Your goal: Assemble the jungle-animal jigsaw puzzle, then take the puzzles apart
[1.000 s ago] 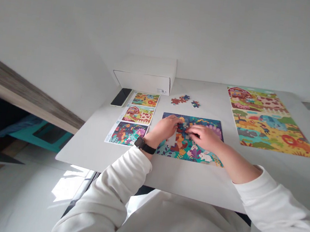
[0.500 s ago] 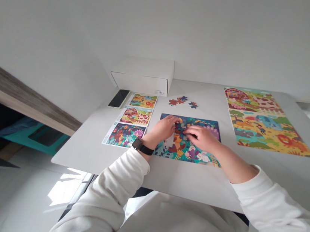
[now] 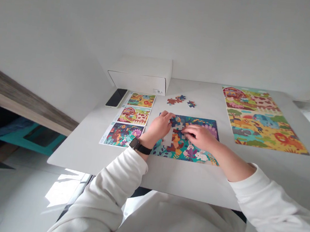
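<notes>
A colourful jigsaw puzzle point(image 3: 196, 151) lies on the white table point(image 3: 192, 181) in front of me, with a white gap near its middle. My left hand point(image 3: 159, 126), with a black watch on the wrist, rests on the puzzle's left part, fingers curled on a dark puzzle piece point(image 3: 173, 121). My right hand point(image 3: 199, 135) lies over the puzzle's centre, fingers pressed together at the gap's edge. Whether it holds a piece is hidden.
Three loose puzzle pieces point(image 3: 179, 100) lie beyond the puzzle. A finished farm-and-animals puzzle point(image 3: 259, 119) is at the right. Three picture cards point(image 3: 132, 119), a phone point(image 3: 116, 97) and a white box point(image 3: 140, 74) are at the left and back.
My left hand has shifted slightly up and left with the dark piece, uncovering more of the white gap. The view has drifted a little left.
</notes>
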Demonstrator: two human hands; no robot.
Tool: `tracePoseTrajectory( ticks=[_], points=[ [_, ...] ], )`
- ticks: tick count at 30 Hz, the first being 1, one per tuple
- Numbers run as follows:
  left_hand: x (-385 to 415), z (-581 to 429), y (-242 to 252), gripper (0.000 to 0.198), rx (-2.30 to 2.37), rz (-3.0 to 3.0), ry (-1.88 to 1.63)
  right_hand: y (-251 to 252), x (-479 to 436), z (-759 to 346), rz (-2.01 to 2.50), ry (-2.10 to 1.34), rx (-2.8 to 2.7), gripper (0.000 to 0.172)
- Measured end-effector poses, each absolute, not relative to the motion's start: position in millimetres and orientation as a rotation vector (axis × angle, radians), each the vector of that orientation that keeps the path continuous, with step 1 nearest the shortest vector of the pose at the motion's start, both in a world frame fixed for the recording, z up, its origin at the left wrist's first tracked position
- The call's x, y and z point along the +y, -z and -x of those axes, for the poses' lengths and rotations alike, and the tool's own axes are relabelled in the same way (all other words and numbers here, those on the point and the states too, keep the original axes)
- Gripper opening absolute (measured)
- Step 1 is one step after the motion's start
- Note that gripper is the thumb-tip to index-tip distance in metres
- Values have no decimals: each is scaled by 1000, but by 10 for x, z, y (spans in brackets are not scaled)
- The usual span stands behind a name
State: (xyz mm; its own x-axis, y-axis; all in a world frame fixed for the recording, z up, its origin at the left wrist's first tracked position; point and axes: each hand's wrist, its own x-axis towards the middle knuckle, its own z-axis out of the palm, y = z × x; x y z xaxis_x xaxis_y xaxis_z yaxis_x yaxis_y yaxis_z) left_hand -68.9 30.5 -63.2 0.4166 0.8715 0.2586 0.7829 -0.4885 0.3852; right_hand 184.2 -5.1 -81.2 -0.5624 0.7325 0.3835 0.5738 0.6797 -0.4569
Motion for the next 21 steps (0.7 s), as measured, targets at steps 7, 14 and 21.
tracePoseTrajectory(
  ticks=[7,14,21],
  points=[
    [318,700,624,42,1489,-2428,-653,791,-47,-1854,1085,-399,-2276,35],
    [312,700,586,37,1487,-2346,-715,797,-52,-1853,1107,-389,-2282,29],
    [318,727,529,20,1435,-2283,-850,796,-48,-1850,1104,-403,-2277,29]
  ],
)
